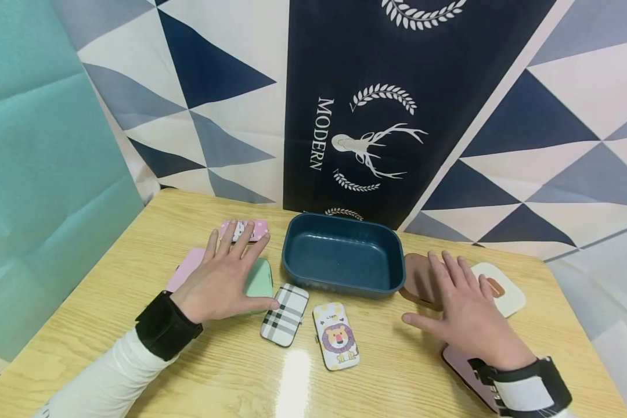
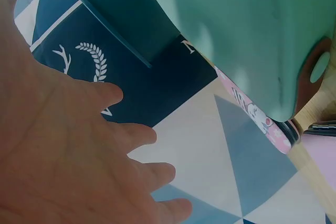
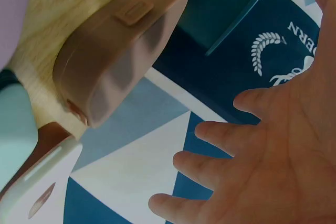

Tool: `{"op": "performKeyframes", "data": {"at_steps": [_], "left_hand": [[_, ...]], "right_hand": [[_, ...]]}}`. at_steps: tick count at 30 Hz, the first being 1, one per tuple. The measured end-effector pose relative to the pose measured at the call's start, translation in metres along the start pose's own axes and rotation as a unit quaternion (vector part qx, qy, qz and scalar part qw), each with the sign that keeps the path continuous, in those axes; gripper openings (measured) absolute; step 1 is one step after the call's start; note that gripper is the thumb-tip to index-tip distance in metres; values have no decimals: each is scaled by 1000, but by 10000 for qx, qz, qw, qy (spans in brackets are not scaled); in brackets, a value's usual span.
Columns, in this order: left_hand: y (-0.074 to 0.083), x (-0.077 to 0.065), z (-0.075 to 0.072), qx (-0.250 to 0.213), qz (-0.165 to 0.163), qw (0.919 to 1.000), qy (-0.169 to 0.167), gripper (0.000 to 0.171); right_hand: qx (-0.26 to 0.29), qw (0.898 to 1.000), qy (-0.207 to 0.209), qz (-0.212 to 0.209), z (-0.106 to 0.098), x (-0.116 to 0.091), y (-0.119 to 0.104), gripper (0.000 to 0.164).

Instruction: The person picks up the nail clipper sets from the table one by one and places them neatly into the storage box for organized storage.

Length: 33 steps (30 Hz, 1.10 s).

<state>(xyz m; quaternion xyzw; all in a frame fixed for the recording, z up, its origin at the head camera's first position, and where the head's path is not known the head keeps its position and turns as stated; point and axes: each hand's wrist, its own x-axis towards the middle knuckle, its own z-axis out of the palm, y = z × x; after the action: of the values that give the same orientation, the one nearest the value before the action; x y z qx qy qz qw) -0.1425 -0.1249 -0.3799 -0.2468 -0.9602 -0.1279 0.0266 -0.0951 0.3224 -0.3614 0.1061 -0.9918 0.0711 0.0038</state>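
My left hand (image 1: pixel 224 284) is spread palm down over a green case (image 1: pixel 259 283), fingers straight and nothing gripped. Its thumb tip overlaps a black-and-white plaid case (image 1: pixel 284 315). Beyond the fingertips lies a pink patterned case (image 1: pixel 259 228), and a lilac case (image 1: pixel 188 268) shows beside the hand. Likewise spread, my right hand (image 1: pixel 467 313) holds nothing; it overlaps a brown case (image 1: pixel 420 278). A cream case (image 1: pixel 507 290) with a brown patch sits past its fingers, and a mauve case (image 1: pixel 467 371) is partly hidden under that wrist. Between the hands lies a lion-print case (image 1: pixel 337 337).
A dark blue rectangular tub (image 1: pixel 345 287) stands at the back middle of the wooden table (image 1: pixel 230 371). Behind it hangs a patterned cloth (image 1: pixel 235 116) with triangles and a deer head. A teal sheet (image 1: pixel 47 157) covers the left side.
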Motion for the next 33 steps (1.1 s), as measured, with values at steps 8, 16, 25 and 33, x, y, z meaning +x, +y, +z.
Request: {"op": "performKeyframes", "data": {"at_steps": [8,16,25,33], "left_hand": [[1,-1,-1,26,9,10000,10,126],[1,-2,-2,-2,40,10000,52,125],[2,-1,-2,-71,-13,10000,-20,125],[1,-1,-2,-62,-15,10000,-21,125]], "right_hand": [[-116,9998,76,-107,-3,7,14,139],[-169,9995,-23,-249,-3,17,33,141],[-81,9986,-268,-455,5,31,50,139],[23,9981,-460,-405,9,38,56,136]]}}
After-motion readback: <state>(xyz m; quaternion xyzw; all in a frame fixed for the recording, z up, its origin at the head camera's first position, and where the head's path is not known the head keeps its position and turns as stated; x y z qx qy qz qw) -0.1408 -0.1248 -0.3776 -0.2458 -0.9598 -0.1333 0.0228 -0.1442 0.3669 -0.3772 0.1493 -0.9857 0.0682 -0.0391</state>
